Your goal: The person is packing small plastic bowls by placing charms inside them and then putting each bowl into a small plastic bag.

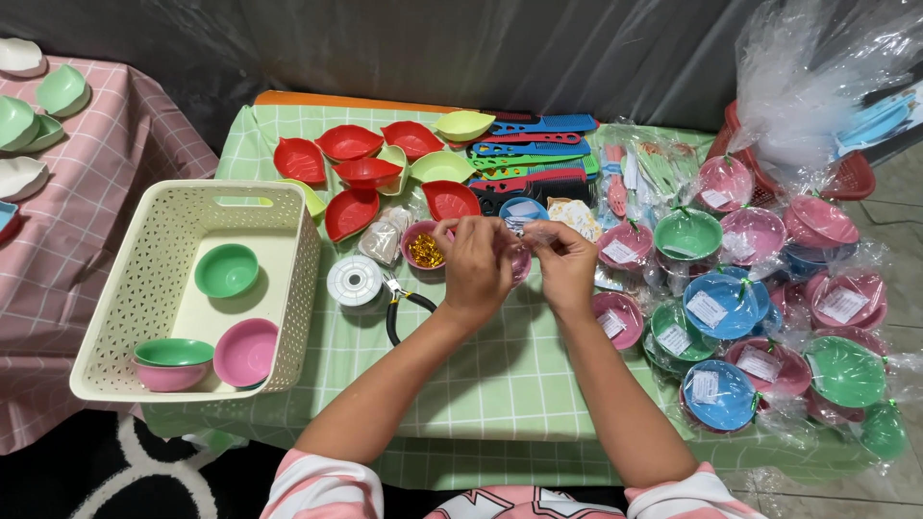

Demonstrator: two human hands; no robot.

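Note:
My left hand (476,267) and my right hand (565,267) meet above the middle of the green checked table (481,384). Together they pinch a small pink bowl (520,259) in clear plastic wrap, mostly hidden by the fingers. Just left of my left hand sits a small pink bowl of gold twist ties (424,249). A roll of white wire (355,281) and black-handled pliers (404,306) lie beside it.
A cream perforated basket (288,288) at left holds green and pink bowls. Red and green leaf-shaped dishes (365,173) and coloured combs (534,154) lie at the back. Several wrapped pink, blue and green bowls (760,317) crowd the right side. A pink checked table (87,211) stands at far left.

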